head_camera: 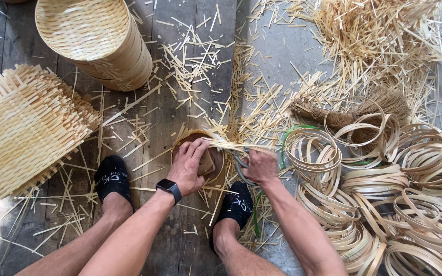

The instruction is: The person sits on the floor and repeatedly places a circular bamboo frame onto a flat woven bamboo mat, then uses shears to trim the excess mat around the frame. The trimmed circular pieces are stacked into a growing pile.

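Head view: round brown woven tray [216, 153], ragged strip ends.

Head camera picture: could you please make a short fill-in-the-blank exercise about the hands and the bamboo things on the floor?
1. The left hand presses on a round ____ form.
2. The right hand holds ____ among the bamboo strips.
3. The bamboo rings lie on the person's ____ side.
4. A watch sits on the ____ wrist.

Missing words: brown; scissors; right; left

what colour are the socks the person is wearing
Black socks with pale lettering, seen best, and only, in the head view.
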